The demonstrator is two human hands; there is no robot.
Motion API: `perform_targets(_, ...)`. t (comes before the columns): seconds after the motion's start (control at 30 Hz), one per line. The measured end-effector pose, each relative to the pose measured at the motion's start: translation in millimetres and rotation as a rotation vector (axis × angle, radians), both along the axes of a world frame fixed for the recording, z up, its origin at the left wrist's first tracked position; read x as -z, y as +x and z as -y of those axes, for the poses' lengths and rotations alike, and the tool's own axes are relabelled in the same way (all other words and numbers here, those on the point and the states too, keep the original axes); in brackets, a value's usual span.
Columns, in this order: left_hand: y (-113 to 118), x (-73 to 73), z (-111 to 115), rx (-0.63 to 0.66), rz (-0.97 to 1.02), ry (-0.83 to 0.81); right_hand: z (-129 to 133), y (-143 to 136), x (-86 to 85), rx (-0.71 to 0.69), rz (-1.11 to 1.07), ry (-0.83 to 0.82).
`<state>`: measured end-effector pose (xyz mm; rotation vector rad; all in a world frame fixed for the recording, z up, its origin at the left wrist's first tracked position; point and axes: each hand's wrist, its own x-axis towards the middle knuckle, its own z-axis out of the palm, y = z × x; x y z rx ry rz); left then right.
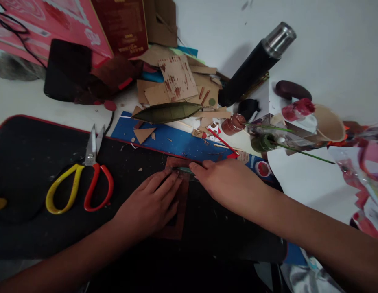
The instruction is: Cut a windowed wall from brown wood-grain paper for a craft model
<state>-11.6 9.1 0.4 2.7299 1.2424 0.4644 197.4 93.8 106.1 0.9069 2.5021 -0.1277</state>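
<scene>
My left hand (150, 201) lies flat with fingers spread on a brown rectangular piece (183, 203) with a dark middle, on the black mat (225, 228). Its fingertips touch a clear strip (189, 171) that crosses the piece near its far end. My right hand (221, 177) is closed at the right end of that strip, thumb and finger pressed together; what it grips is hidden. Left of my hands, scissors (90, 160) with one yellow and one red handle lie partly open on the mat.
Behind the mat lie a blue strip (176, 140), a green boat-shaped piece (170, 112) and cardboard scraps (178, 77). A black flask (252, 67) leans at the back. Paint jars (233, 124) and a beige cup (329, 124) stand at the right, near white paper (311, 175).
</scene>
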Motion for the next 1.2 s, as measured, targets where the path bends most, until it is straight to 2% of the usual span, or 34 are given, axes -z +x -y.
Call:
perform_targets(0.13, -1, 0.9, -1, 0.0, 0.0, 0.0, -1, -5, -6.0, -0.043, 0.019, 0.021)
perform_targets(0.37, -1, 0.0, -1, 0.003, 0.004, 0.01, -4, 0, -4.6, -0.099, 0.033, 0.048)
perform_targets(0.7, 0, -1.7, -1, 0.001, -0.009, -0.003, -1, 11, -10.3, -0.058, 0.058, 0.036)
perform_targets(1.2, 0, -0.6, 0, 0.007, -0.005, -0.029, 0, 18, -7.7, -0.037, 0.037, 0.026)
